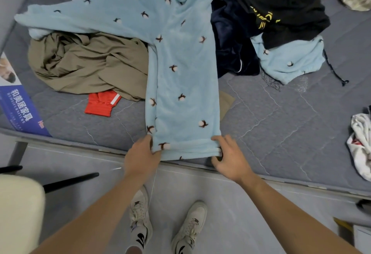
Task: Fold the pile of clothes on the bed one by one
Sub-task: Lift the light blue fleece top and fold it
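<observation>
light blue fleece top (180,77), lying lengthwise on the grey mattress (281,117), one sleeve stretching left over an olive garment (86,65); left hand (140,155) pinching its near left hem corner; right hand (230,157) gripping the near right corner; black and navy clothes (271,12) lying just right.

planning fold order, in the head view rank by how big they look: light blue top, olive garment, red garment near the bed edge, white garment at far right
1. light blue top
2. olive garment
3. and 4. unsure: white garment is cut off by the frame, and red garment is partly tucked under the olive one.

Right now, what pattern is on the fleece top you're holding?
Light blue fleece top with small cotton-boll motifs, head view.
</observation>
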The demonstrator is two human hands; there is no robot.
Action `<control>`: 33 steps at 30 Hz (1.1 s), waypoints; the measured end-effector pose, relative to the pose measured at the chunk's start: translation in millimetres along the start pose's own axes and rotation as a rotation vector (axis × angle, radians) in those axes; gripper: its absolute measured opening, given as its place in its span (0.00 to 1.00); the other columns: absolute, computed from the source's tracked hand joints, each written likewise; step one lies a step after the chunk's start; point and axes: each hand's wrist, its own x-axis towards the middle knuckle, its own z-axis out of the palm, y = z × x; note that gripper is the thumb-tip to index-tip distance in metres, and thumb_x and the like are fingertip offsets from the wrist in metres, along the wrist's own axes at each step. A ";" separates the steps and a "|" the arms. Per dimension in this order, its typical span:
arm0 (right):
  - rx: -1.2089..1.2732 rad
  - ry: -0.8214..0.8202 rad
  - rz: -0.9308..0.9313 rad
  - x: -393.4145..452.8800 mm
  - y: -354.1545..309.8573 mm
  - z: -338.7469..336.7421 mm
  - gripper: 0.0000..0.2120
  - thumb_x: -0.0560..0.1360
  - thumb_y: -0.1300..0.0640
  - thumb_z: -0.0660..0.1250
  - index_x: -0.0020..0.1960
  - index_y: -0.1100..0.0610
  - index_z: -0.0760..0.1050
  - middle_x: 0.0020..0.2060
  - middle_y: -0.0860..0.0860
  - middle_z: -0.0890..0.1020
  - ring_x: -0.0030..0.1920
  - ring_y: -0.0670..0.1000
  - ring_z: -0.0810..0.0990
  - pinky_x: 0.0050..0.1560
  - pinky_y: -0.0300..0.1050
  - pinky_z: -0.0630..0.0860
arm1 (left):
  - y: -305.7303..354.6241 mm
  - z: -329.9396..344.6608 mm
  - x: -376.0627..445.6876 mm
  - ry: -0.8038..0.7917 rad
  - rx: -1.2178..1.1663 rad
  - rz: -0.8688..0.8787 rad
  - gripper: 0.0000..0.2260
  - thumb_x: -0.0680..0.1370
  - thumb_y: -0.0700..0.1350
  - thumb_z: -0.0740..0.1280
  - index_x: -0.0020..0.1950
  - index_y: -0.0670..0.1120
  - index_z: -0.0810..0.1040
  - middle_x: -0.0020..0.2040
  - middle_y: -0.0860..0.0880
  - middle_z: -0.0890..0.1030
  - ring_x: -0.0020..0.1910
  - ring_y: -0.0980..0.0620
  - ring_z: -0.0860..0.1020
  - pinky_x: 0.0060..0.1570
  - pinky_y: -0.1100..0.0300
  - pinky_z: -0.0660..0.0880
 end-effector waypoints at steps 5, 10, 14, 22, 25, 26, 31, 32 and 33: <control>0.668 0.219 0.351 21.7 -18.3 -5.7 0.15 0.73 0.41 0.71 0.52 0.48 0.70 0.48 0.48 0.75 0.49 0.50 0.74 0.53 0.49 0.71 | 15.1 -6.2 -1.0 -0.043 -0.129 0.016 0.20 0.76 0.67 0.62 0.56 0.53 0.74 0.53 0.53 0.72 0.52 0.51 0.72 0.48 0.51 0.72; 0.652 0.200 0.474 57.9 -29.8 -11.4 0.19 0.77 0.45 0.73 0.60 0.54 0.71 0.51 0.49 0.80 0.53 0.52 0.81 0.57 0.55 0.79 | 42.2 4.3 42.1 -0.099 -0.355 -0.382 0.18 0.78 0.63 0.69 0.51 0.48 0.76 0.56 0.46 0.75 0.56 0.43 0.76 0.49 0.53 0.72; 0.594 0.211 0.323 57.0 -31.3 -14.8 0.13 0.83 0.51 0.67 0.65 0.54 0.79 0.55 0.45 0.85 0.56 0.48 0.84 0.60 0.54 0.81 | 43.4 6.1 45.5 -0.004 -0.499 -0.273 0.11 0.84 0.50 0.67 0.47 0.45 0.80 0.44 0.48 0.82 0.48 0.47 0.81 0.38 0.59 0.72; 0.251 0.170 0.359 33.1 -18.4 -2.2 0.11 0.84 0.50 0.63 0.62 0.55 0.73 0.51 0.52 0.84 0.53 0.59 0.82 0.49 0.52 0.77 | 23.5 29.2 7.0 0.077 -0.350 -0.259 0.16 0.85 0.58 0.59 0.54 0.47 0.77 0.43 0.50 0.82 0.43 0.49 0.82 0.43 0.52 0.80; -0.039 0.306 0.329 44.7 -28.3 -2.2 0.12 0.79 0.55 0.68 0.59 0.55 0.68 0.53 0.54 0.75 0.52 0.60 0.77 0.47 0.56 0.76 | 27.4 30.8 20.9 0.151 -0.063 -0.220 0.10 0.83 0.53 0.65 0.56 0.49 0.70 0.52 0.48 0.77 0.51 0.42 0.78 0.48 0.46 0.77; -0.140 0.393 0.245 49.7 -35.8 -4.3 0.16 0.76 0.57 0.69 0.61 0.56 0.68 0.54 0.55 0.72 0.52 0.59 0.74 0.48 0.57 0.75 | 32.8 27.0 25.5 0.230 0.051 -0.146 0.12 0.80 0.49 0.68 0.59 0.48 0.70 0.56 0.46 0.74 0.55 0.41 0.75 0.49 0.45 0.76; -0.254 0.415 -0.093 87.3 -81.6 -12.5 0.30 0.80 0.56 0.62 0.80 0.58 0.61 0.80 0.58 0.61 0.79 0.58 0.61 0.75 0.56 0.65 | 66.7 11.2 61.3 0.231 0.290 0.404 0.27 0.83 0.51 0.63 0.82 0.48 0.63 0.82 0.43 0.61 0.81 0.43 0.60 0.77 0.45 0.62; -0.277 0.379 -0.143 98.9 -85.3 -11.4 0.30 0.82 0.55 0.60 0.82 0.59 0.58 0.82 0.57 0.57 0.82 0.57 0.55 0.79 0.56 0.60 | 70.2 13.6 73.2 0.188 0.326 0.452 0.27 0.84 0.53 0.58 0.83 0.50 0.60 0.84 0.45 0.57 0.83 0.44 0.55 0.80 0.45 0.57; -0.309 0.342 -0.175 111.7 -86.5 -10.2 0.30 0.83 0.55 0.58 0.83 0.59 0.56 0.83 0.56 0.54 0.84 0.56 0.51 0.81 0.57 0.57 | 70.5 18.1 86.9 0.160 0.355 0.470 0.27 0.85 0.55 0.55 0.84 0.50 0.58 0.85 0.45 0.54 0.84 0.45 0.51 0.81 0.44 0.55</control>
